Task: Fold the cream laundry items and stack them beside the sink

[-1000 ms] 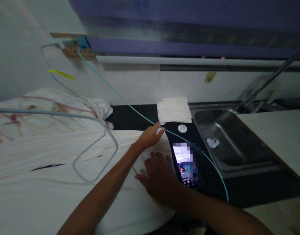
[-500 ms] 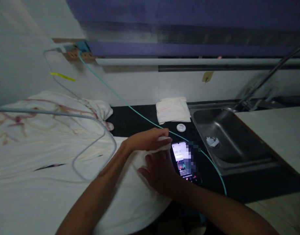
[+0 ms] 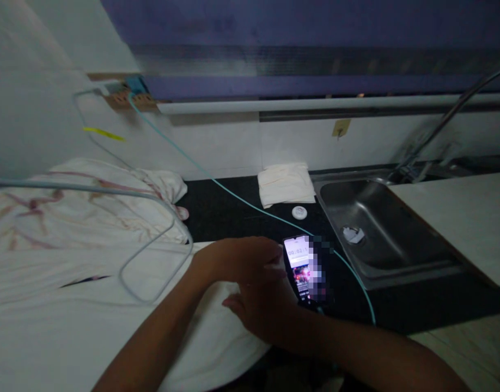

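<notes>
1. Left hand (image 3: 237, 260) lies knuckles-up across the right edge of the large white cloth sheet (image 3: 90, 321) spread on the black stone countertop (image 3: 229, 204); fingers curl down at the cloth corner, looks like a pinch on the fabric edge, but fingertips are hidden so I cannot tell if it is truly gripped
2. Right hand (image 3: 260, 310) sits just under and beside the left, palm down, fingers spread flat on the same cloth; nothing held, released and pressing, probably to pin the fabric flat
3. The cloth corner both hands work on lies at the sheet's right end, touching or just beside the lit black smartphone (image 3: 305, 269), which lies face-up on the counter between cloth and sink, screen blurred
4. Thin teal charging cable (image 3: 217, 182) runs from the wall socket block (image 3: 129, 95) down across the counter and curves round the phone's right side, so the phone likely sits there to charge
5. Grey cable loop (image 3: 160, 234) hangs over the cloth from the same socket area
6. Crumpled white cloth with red streaks (image 3: 82, 207) is heaped behind the sheet, against the wall
7. Small folded cream cloth (image 3: 285, 182) sits at the back of the counter, a small white round disc (image 3: 299, 212) just in front of it
8. Stainless steel sink (image 3: 380, 234) is to the right, tap arching over it, well apart from both hands
</notes>
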Motion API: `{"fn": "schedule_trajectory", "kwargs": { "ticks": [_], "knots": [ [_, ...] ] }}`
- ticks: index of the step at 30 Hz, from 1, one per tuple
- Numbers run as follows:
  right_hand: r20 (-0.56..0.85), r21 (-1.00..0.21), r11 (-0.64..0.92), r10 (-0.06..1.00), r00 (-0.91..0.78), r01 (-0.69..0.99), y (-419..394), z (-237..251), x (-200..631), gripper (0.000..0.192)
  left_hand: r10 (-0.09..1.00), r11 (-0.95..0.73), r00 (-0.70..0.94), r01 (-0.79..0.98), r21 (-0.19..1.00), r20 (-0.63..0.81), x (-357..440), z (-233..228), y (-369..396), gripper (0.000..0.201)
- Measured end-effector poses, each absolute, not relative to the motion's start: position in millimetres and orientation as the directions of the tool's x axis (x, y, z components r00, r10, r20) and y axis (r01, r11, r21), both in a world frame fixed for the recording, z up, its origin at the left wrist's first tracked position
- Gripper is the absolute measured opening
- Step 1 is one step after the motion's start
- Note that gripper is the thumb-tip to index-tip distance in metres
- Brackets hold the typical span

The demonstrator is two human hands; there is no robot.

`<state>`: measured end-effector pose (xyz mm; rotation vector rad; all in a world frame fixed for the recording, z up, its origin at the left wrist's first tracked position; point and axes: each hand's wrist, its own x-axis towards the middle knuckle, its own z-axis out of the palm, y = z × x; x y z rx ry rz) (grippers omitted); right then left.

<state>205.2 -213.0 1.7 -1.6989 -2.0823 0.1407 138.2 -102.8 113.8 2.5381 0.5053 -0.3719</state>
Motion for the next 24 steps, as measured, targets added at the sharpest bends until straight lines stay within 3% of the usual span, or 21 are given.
{"fn": "schedule_trajectory", "kwargs": {
  "ticks": [3, 6, 10, 12, 15, 19, 24],
  "knots": [
    [0.268, -0.25, 0.303, 0.934, -0.235, 0.92, -215.9, 3.1, 201.5, 0.042, 0.267, -0.827, 0.915, 0.379, 0.416, -0.303, 141.6, 106.8, -108.1, 0.027],
    [0.259, -0.144, 0.428, 0.887, -0.383, 0.892, -218.7, 5.7, 199.9, 0.04, 0.341, -0.783, 0.872, 0.47, 0.408, -0.351, 141.4, 103.7, -104.6, 0.032],
    [0.348, -0.13, 0.759, 0.638, -0.687, 0.638, -221.2, 3.4, 201.3, 0.041, 0.483, -0.765, 0.831, 0.554, 0.328, -0.277, 137.7, 109.3, -96.1, 0.037],
    [0.34, -0.136, 0.865, 0.499, -0.797, 0.483, -223.4, 0.0, 201.3, 0.045, 0.499, -0.779, 0.833, 0.552, 0.297, -0.238, 138.7, 112.5, -97.5, 0.037],
    [0.266, -0.162, 0.916, 0.4, -0.877, 0.368, -226.4, -3.6, 200.2, 0.048, 0.452, -0.811, 0.854, 0.514, 0.28, -0.257, 145.4, 111.3, -110.4, 0.037],
    [0.182, -0.159, 0.918, 0.389, -0.903, 0.364, -224.0, -5.5, 198.1, 0.044, 0.294, -0.867, 0.914, 0.378, 0.326, -0.278, 156.9, 96.4, -133.7, 0.024],
    [0.198, -0.109, 0.956, 0.289, -0.937, 0.272, -217.8, -13.0, 193.3, 0.028, 0.192, -0.85, 0.896, 0.356, 0.389, -0.4, 167.5, 77.3, -138.5, 0.019]
  ]
}}
